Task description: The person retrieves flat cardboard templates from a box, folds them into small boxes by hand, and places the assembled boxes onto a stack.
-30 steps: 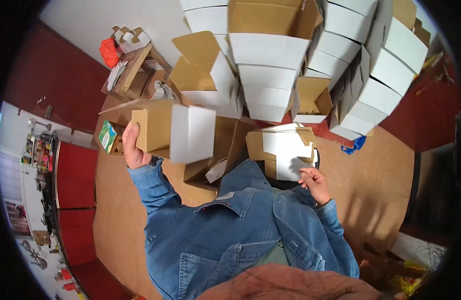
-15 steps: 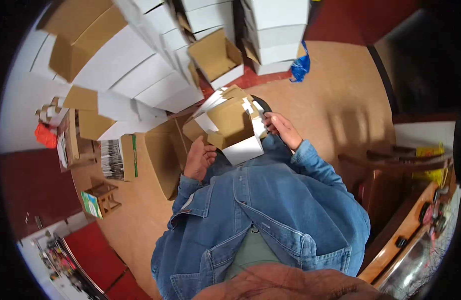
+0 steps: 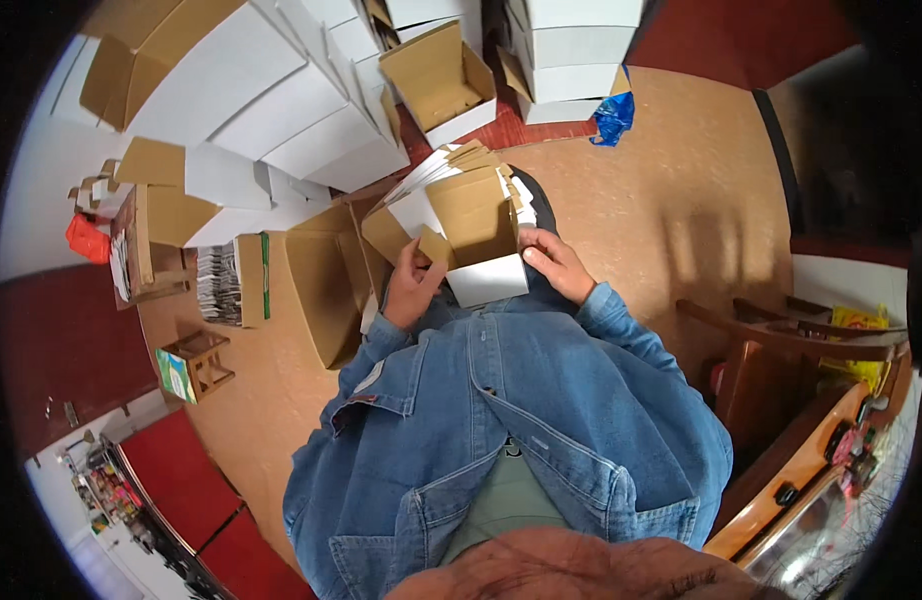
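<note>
A small cardboard box (image 3: pixel 489 280), white outside and brown inside, sits partly folded on my lap with its inside facing up. My left hand (image 3: pixel 414 288) has its fingers closed at the brown flap on the box's left front corner. My right hand (image 3: pixel 558 264) is closed at the right side of the box, thumb on top and the other fingers curled partly out of sight. Behind the box, several flat cartons (image 3: pixel 431 172) lean in a fanned stack, their white and brown edges showing.
A large open brown carton (image 3: pixel 326 285) stands left of my legs. White boxes (image 3: pixel 281 110) are piled at the far left, with another white stack (image 3: pixel 576 65) at the back. A small wooden stool (image 3: pixel 196 365) is on the left, a wooden chair (image 3: pixel 771 370) on the right.
My left hand has moved up onto the box's left flap. My right hand has come down and in against its right side. The box stands more squarely, its front wall facing me.
</note>
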Tool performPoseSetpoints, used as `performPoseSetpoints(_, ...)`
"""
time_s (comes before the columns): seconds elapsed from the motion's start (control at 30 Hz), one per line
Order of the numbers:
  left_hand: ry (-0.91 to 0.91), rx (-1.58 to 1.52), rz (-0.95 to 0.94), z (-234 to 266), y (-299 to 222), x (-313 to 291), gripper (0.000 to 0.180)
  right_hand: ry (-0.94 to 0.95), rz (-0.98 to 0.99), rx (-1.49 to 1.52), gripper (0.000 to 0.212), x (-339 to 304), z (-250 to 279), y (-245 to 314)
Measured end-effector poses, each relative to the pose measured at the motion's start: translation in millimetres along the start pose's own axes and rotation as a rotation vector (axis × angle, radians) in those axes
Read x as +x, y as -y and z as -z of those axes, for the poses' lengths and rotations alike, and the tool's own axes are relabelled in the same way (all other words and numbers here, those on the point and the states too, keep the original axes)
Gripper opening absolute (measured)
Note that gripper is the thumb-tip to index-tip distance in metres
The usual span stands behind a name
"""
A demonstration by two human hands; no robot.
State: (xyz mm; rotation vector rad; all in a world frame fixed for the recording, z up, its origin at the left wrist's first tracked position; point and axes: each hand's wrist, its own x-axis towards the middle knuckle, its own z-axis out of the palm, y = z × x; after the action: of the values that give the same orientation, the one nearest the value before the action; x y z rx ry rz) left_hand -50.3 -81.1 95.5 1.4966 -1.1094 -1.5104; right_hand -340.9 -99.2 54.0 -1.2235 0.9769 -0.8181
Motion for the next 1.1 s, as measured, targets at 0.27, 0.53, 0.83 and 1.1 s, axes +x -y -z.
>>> performPoseSetpoints(0.27, -0.076, 0.308, 0.032, -9.8, 11.6, 1.7, 0.031, -0.04, 0.055, -0.172, 0.041, 0.0, -11.5, 32.0)
performPoseSetpoints(0.53, -0.174, 0.509, -0.278, -21.9, -29.9, -12.5, 0.034, -0.289, 0.039, -0.783, 0.024, -2.3, -22.2, 78.2)
performPoseSetpoints(0.83, 0.052, 0.249, -0.485, -2.1, -56.1, -22.7, 0.029, -0.58, 0.25, -0.832, 0.017, -4.8, 11.0, 176.1)
performPoseSetpoints(1.1, 0.074, 0.271, -0.557, 6.6, -36.7, -16.1, 0.019, -0.966, 0.695, -0.484, 0.012, -15.9, 87.4, 361.7)
